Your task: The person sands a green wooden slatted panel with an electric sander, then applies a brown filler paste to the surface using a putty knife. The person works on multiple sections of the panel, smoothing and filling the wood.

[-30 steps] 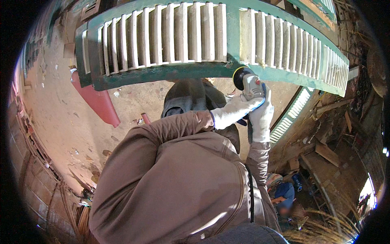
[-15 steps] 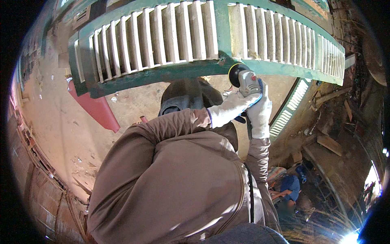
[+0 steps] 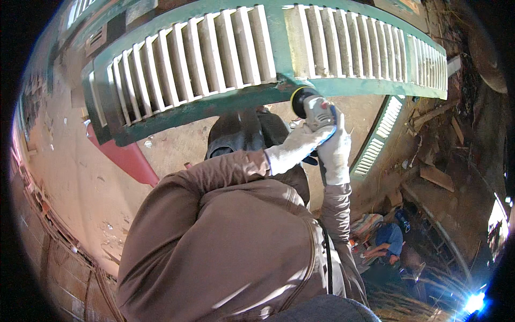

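An angle grinder (image 3: 317, 107), grey with a black, yellow-rimmed disc, is gripped by both my hands in white, blue-edged gloves. My left hand (image 3: 300, 146) is closed around its body from the left. My right hand (image 3: 336, 153) wraps the grinder's rear part, partly overlapped by the left. The disc sits at the lower edge of a green louvered shutter (image 3: 214, 101) with pale slats, near its middle crosspiece. I cannot tell whether the disc touches the wood.
My knees in dark trousers show below the shutter. A red curved piece (image 3: 126, 158) lies on the floor at left, and a second slatted green panel (image 3: 378, 137) at right. Beyond are scrap boards (image 3: 435, 177), a seated person in blue (image 3: 390, 239) and a bright light (image 3: 475, 303).
The view has shifted, so the shutter and my arms appear slightly farther left. My hands still hold the grinder, its disc close to the shutter's lower edge.
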